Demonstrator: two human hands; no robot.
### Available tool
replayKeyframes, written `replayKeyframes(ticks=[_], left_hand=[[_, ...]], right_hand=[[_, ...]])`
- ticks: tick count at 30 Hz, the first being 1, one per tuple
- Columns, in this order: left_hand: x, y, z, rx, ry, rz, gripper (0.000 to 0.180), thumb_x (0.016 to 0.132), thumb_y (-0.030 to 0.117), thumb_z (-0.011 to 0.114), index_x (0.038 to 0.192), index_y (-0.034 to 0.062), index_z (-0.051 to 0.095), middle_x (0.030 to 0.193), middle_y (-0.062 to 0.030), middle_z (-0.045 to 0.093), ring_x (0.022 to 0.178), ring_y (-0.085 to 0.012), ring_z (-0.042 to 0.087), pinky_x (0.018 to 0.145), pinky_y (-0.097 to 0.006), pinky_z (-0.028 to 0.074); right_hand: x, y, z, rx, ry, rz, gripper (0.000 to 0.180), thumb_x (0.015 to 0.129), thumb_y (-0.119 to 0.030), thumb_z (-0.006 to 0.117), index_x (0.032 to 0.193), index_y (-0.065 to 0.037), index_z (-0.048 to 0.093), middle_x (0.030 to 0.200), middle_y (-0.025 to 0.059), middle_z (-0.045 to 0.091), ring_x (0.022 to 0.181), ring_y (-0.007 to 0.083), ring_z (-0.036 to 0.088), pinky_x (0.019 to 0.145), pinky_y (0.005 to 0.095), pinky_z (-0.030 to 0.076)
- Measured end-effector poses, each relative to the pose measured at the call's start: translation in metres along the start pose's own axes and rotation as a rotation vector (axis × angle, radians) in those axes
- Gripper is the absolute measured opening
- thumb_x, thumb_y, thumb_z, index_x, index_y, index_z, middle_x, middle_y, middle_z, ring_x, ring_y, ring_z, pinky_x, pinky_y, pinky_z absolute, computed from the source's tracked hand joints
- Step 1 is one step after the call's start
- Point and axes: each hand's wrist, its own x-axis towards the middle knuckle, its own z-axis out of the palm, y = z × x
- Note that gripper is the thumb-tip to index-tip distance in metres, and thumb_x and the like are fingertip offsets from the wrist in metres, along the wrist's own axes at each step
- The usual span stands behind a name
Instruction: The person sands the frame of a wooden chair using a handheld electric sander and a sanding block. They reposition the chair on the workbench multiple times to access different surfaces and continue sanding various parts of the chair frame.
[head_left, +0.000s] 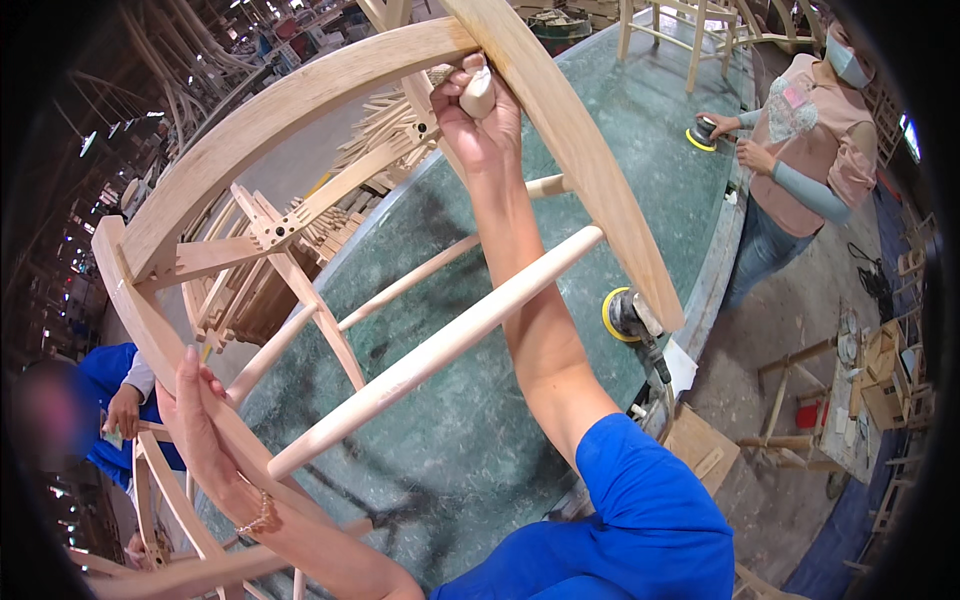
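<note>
The green-topped table [440, 470] spans the area below the work. The wooden chair frame [350, 182] is tilted over it, directly in front of the person. Expected handling: moderately light for its bulk, stiff, somewhat smooth; bare wood would dent or mark if knocked. Recommended holds: the broad right leg [590, 165] and left leg [150, 318]. The round rung [435, 352] between them is a secondary hold, probably more prone to turn in the grip. The left hand [200, 425] grasps the left leg, thumb extended along it. The right hand [480, 120] is curled beneath the upper joint, at a small white piece [479, 92]; whether it grips wood cannot be told.
</note>
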Motion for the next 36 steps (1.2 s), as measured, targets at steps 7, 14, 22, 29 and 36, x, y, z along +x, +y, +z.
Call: replayKeyframes(ticks=[7, 14, 22, 29, 36], left_hand=[[-0.001, 0.002, 0.003, 0.013, 0.009, -0.019, 0.032, 0.084, 0.032, 0.07, 0.097, 0.0088, 0.052, 0.072, 0.0017, 0.05, 0.059, -0.0028, 0.049, 0.052, -0.016, 0.039], [-0.005, 0.005, 0.009, 0.009, -0.002, -0.018, 0.035, 0.083, 0.032, 0.071, 0.098, 0.0083, 0.051, 0.072, 0.0015, 0.05, 0.059, -0.0033, 0.049, 0.051, -0.016, 0.04], [-0.003, 0.006, 0.01, -0.005, -0.005, -0.023, 0.034, 0.083, 0.032, 0.072, 0.098, 0.0109, 0.05, 0.073, 0.0027, 0.053, 0.058, -0.0025, 0.051, 0.049, -0.015, 0.043], [-0.006, 0.013, 0.017, 0.014, 0.004, -0.024, 0.038, 0.081, 0.032, 0.073, 0.101, 0.0093, 0.049, 0.073, 0.0017, 0.052, 0.058, -0.0033, 0.05, 0.051, -0.016, 0.043], [-0.005, 0.014, 0.021, 0.016, -0.011, 0.002, 0.038, 0.082, 0.031, 0.073, 0.102, 0.0092, 0.05, 0.073, 0.0022, 0.052, 0.059, -0.0029, 0.05, 0.051, -0.015, 0.043]], right_hand=[[0.007, -0.006, -0.016, 0.019, 0.004, 0.027, 0.009, 0.088, -0.012, 0.059, 0.091, -0.004, 0.058, 0.079, 0.0042, 0.061, 0.068, 0.0166, 0.057, 0.063, 0.0304, 0.049], [0.0, -0.005, 0.002, 0.0, -0.046, 0.024, 0.009, 0.088, -0.012, 0.059, 0.093, -0.004, 0.058, 0.083, 0.0039, 0.06, 0.071, 0.0163, 0.056, 0.066, 0.031, 0.049], [0.008, -0.012, -0.01, 0.046, -0.024, 0.039, 0.011, 0.087, -0.013, 0.061, 0.093, -0.004, 0.059, 0.082, 0.0046, 0.062, 0.07, 0.0165, 0.057, 0.065, 0.0305, 0.048], [0.012, -0.015, -0.005, 0.088, -0.001, 0.038, 0.009, 0.088, -0.008, 0.057, 0.095, -0.003, 0.058, 0.084, 0.0051, 0.061, 0.069, 0.0171, 0.057, 0.064, 0.0306, 0.049], [-0.014, -0.007, -0.036, -1.201, 0.07, -0.58, 0.033, 0.087, -0.01, 0.062, 0.119, -0.007, 0.054, 0.092, 0.0082, 0.064, 0.08, 0.0186, 0.062, 0.071, 0.0336, 0.051]])
